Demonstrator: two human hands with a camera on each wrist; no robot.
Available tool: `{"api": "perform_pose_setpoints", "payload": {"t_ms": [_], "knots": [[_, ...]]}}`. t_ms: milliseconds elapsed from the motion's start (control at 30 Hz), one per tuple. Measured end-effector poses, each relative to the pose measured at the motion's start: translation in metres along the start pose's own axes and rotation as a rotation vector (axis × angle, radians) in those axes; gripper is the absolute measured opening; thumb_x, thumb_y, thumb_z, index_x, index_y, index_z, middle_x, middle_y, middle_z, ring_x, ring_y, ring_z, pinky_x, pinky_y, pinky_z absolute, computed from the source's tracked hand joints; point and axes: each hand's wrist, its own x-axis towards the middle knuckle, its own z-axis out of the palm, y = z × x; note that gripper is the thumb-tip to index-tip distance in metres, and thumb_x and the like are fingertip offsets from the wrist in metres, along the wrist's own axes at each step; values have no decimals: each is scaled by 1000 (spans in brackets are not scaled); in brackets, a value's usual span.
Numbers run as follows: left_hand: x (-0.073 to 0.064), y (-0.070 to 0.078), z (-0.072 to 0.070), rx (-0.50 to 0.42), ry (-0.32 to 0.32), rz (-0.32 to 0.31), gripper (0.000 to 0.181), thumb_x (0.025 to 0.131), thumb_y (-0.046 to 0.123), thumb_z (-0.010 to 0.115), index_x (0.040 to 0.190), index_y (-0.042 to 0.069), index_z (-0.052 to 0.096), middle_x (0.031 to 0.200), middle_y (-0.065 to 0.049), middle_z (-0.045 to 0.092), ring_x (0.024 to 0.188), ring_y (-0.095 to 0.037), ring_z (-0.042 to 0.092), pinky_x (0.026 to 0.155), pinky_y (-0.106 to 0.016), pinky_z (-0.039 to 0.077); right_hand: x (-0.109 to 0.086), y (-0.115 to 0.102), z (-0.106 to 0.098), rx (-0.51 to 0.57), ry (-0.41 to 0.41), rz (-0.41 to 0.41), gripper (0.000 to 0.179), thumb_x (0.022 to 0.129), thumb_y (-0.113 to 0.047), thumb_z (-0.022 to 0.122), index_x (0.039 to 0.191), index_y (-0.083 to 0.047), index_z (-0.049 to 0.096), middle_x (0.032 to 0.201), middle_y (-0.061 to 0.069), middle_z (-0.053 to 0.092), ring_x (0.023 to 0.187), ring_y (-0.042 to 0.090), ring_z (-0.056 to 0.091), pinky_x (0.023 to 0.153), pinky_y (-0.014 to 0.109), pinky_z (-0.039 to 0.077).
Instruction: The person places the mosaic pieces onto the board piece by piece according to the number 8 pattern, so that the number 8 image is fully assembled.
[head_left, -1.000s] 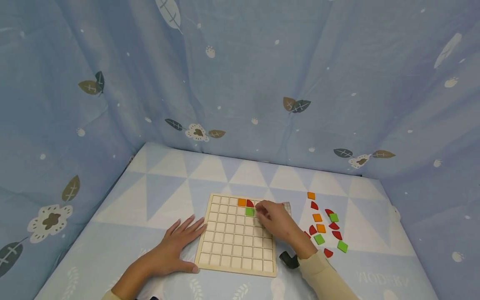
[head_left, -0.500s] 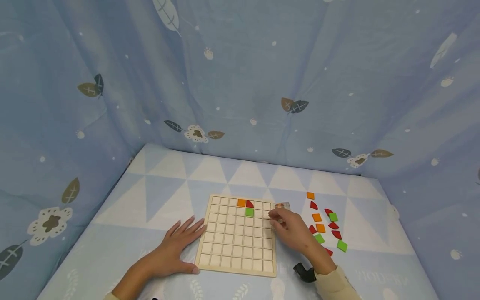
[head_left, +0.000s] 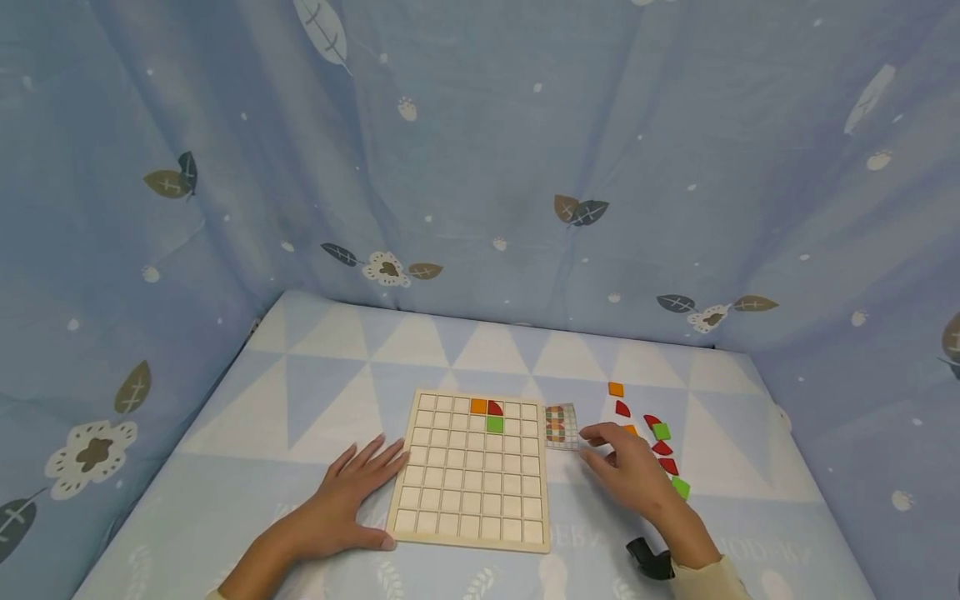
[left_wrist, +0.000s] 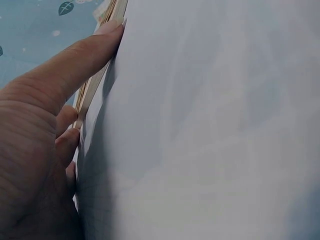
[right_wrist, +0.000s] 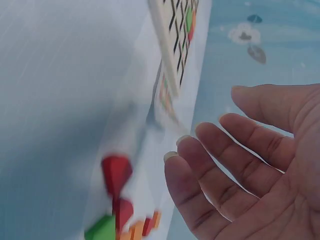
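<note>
board (head_left: 471, 481) seemingly touches splayed left hand (head_left: 351, 502); right (head_left: 632, 473) relaxed.

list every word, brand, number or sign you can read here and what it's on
"MODERN", faint, as best it reads, on the tablecloth, near right
More pale lettering on it, right of the board and by the left hand: too faint or covered to read
Pattern card: any print too small to read
</note>
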Motion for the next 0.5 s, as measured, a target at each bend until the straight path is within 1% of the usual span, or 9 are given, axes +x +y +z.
{"api": "perform_pose_setpoints", "payload": {"t_ms": [67, 133, 167, 233, 333, 433, 500], "knots": [[0, 1, 0, 1, 1, -1, 111, 78, 70, 78, 165, 17, 35, 172, -3, 25, 158, -41, 11, 122, -43, -9, -3, 5, -6, -37, 11, 7, 29, 94, -11, 77, 122, -7, 72, 115, 6, 72, 90, 15, 64, 74, 29, 57], [0, 1, -1, -2, -1, -2, 111, 78, 70, 78, 165, 17, 35, 172, -3, 25, 159, -41, 10, 122, -49, -6, -6, 10, -11, -71, 20, 6, 27, 94, -10, 76, 121, -5, 72, 115, 8, 72, 86, 16, 61, 73, 32, 56], [0, 2, -1, -3, -3, -3, 111, 77, 70, 78, 165, 17, 35, 172, -3, 26, 159, -41, 10, 121, -51, -5, -7, 13, -13, -85, 24, 5, 27, 94, -10, 76, 120, -4, 72, 115, 9, 71, 86, 17, 60, 74, 34, 56], [0, 2, -1, -2, -4, -1, 111, 78, 70, 78, 165, 17, 35, 172, -4, 26, 158, -41, 10, 121, -53, -4, -9, 17, -17, -119, 29, 2, 24, 94, -10, 76, 118, -4, 73, 115, 8, 70, 90, 19, 61, 80, 39, 57], [0, 3, -1, 1, 2, 8, 111, 78, 69, 78, 165, 15, 35, 172, -5, 26, 158, -42, 11, 122, -47, -7, -10, 22, -21, -160, 18, 3, 23, 94, -9, 77, 116, -3, 73, 113, 8, 70, 93, 21, 61, 85, 45, 57], [0, 3, -1, 4, 13, 18, 111, 78, 68, 79, 164, 14, 36, 172, -5, 26, 158, -42, 11, 122, -39, -9, -11, 27, -22, -197, -3, 7, 24, 93, -8, 78, 115, -1, 73, 109, 8, 68, 93, 22, 60, 85, 46, 57], [0, 2, -1, 7, 15, 20, 110, 78, 68, 79, 164, 15, 36, 172, -5, 27, 158, -42, 12, 121, -37, -11, -12, 29, -22, -223, -12, 8, 24, 91, -6, 78, 114, 0, 73, 105, 8, 67, 92, 22, 60, 84, 45, 57]]}}
